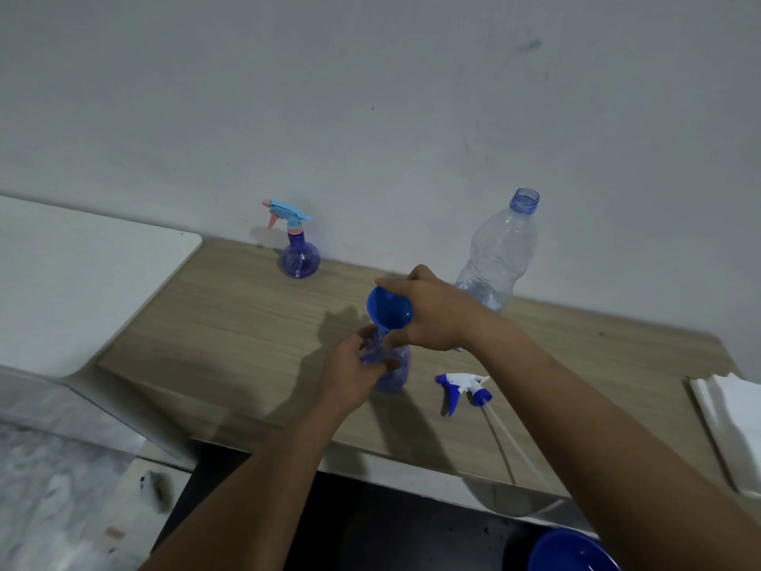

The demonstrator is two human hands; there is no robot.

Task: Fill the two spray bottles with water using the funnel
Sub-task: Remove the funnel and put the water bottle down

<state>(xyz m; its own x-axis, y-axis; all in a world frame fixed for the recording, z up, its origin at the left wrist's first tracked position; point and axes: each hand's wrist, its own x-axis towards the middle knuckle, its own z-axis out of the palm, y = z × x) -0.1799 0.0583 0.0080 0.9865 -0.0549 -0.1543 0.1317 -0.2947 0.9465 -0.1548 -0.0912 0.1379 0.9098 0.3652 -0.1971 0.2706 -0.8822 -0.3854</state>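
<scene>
A blue funnel sits tilted in the neck of a clear blue spray bottle standing mid-table. My right hand grips the funnel's rim from the right. My left hand is wrapped around the bottle's upper body. That bottle's white and blue trigger head lies on the table to its right, its tube trailing toward the front edge. A second, round blue spray bottle with a light blue and pink trigger stands by the wall. A large clear water bottle, uncapped, stands behind my right hand.
The wooden table runs along a grey wall. A white surface adjoins it on the left. Folded white paper lies at the right edge. A blue round container shows at the bottom below the table.
</scene>
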